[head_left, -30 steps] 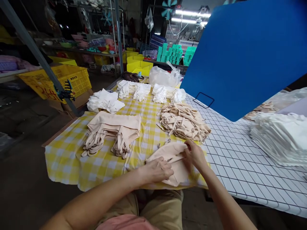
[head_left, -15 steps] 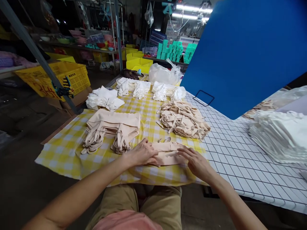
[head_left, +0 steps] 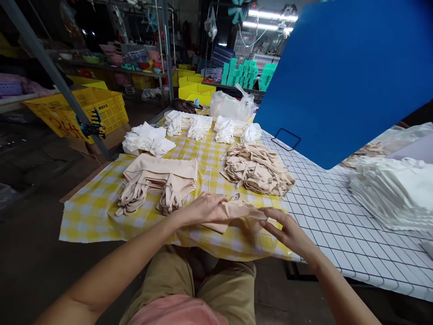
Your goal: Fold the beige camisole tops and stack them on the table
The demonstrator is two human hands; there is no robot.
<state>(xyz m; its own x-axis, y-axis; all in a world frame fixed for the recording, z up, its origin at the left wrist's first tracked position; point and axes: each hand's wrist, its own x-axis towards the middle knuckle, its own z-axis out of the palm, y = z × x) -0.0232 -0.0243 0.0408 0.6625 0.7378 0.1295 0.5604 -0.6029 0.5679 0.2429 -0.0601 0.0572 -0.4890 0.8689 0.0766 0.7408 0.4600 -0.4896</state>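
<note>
Partly, left hand (head_left: 206, 210) hides beige garment (head_left: 237, 212).

- one view only, worn on the person's head, looking forward and down along both forearms.
- it sits close above the near edge of the checked cloth (head_left: 101, 216); shelves (head_left: 111, 67) lie far behind.
- a blue board (head_left: 345, 76) blocks the upper right.

left hand (head_left: 206, 209) pinching closed, right hand (head_left: 287, 230) flat, fingers extended
</note>
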